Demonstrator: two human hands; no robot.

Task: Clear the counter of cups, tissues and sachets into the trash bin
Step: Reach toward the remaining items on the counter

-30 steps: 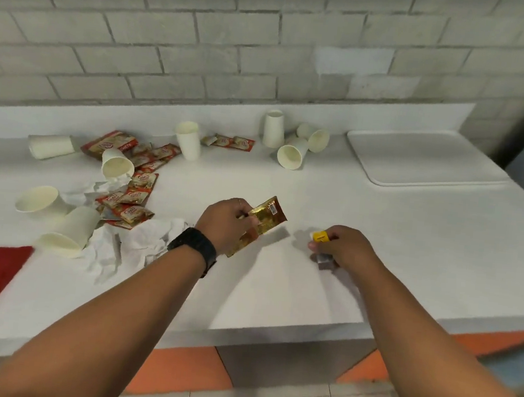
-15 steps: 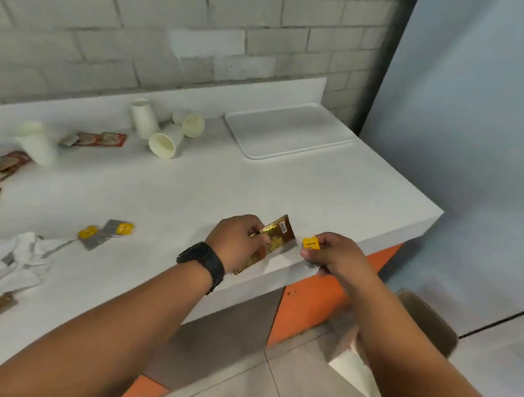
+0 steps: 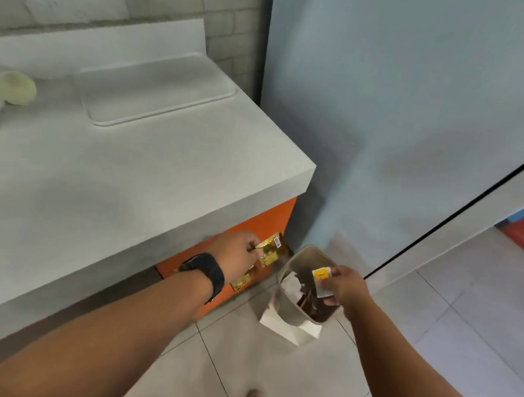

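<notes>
The white bench (image 3: 121, 184) is filling the left of the view, with an orange cabinet front (image 3: 261, 227) under its right end. A flat white tray (image 3: 155, 92) is lying at the far right of the bench, and paper cups (image 3: 12, 88) are lying tipped over at the far left edge. On the tiled floor (image 3: 434, 327), just right of the cabinet, the trash bin (image 3: 300, 298) is standing with paper and dark wrappers inside. The left hand (image 3: 237, 253) is curling closed round gold sachets (image 3: 270, 250), holding them in front of the cabinet, just left of the bin. The right hand (image 3: 346, 288) is pinching a small yellow-and-grey sachet (image 3: 322, 277) directly over the bin's opening. A black watch (image 3: 205, 271) is sitting on the left wrist.
</notes>
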